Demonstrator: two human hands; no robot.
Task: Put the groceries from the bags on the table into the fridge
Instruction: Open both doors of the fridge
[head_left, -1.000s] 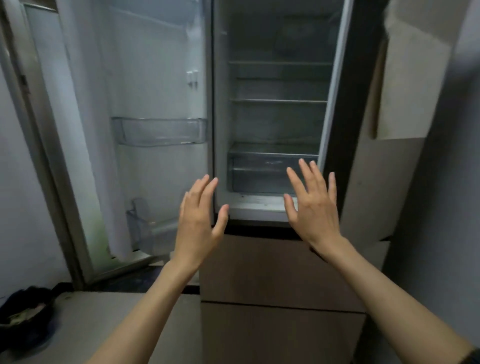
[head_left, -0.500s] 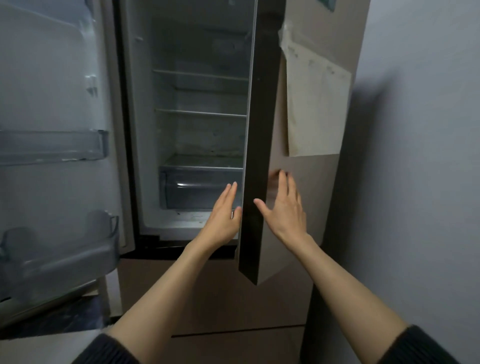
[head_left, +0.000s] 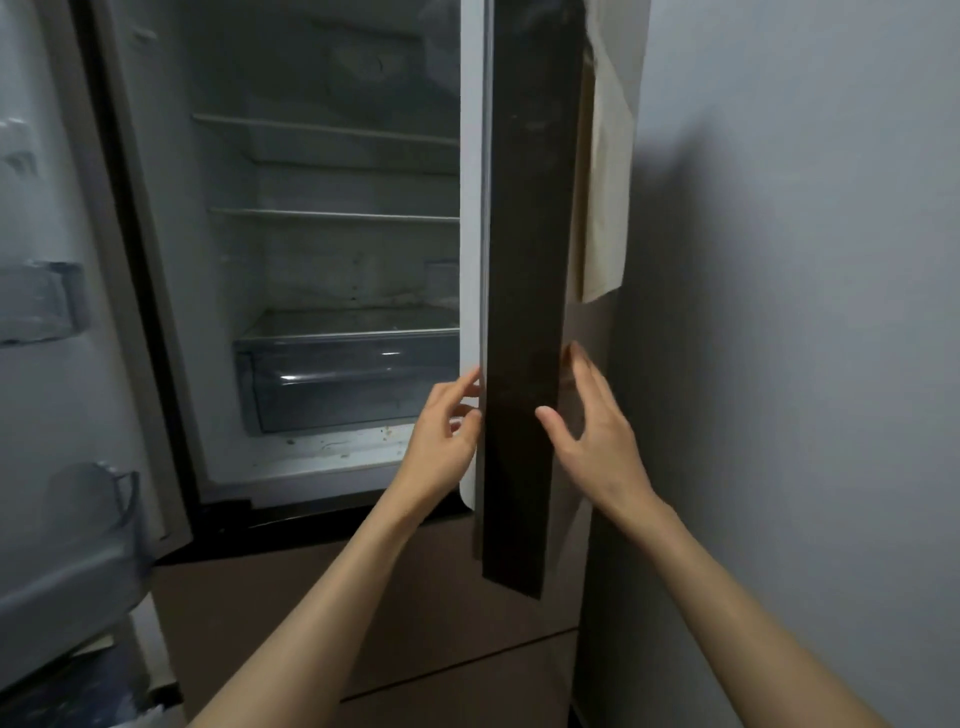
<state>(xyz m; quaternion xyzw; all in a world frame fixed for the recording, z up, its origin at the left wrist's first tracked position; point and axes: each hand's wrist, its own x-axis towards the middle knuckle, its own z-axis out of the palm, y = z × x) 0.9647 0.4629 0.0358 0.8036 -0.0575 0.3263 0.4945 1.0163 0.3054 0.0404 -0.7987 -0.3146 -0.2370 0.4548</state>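
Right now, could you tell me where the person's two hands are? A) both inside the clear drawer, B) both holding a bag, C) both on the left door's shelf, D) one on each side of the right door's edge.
D: the left hand and right hand flank the right door edge.

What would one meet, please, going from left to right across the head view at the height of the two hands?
Left fridge door → clear crisper drawer inside the fridge → left hand → dark edge of the right fridge door → right hand → grey wall.
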